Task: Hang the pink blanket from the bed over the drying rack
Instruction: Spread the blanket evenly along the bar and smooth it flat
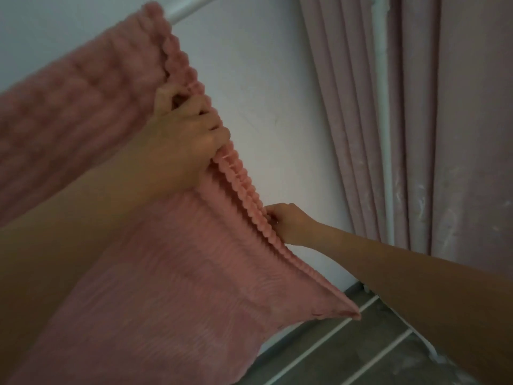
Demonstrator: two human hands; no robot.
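The pink blanket [172,273] hangs over the white top bar [186,9] of the drying rack, filling the left and lower middle of the view. Its bobbled side edge runs diagonally from the bar down to a corner at lower right. My left hand [183,132] grips that edge high up, fingers curled round the bobbles. My right hand [286,223] pinches the same edge lower down. The bed is out of view.
A white wall stands right behind the blanket. Pink curtains [416,107] hang at the right, with a white upright pole [384,134] in front of them. The rack's white lower bars [327,337] cross the grey floor at the bottom right.
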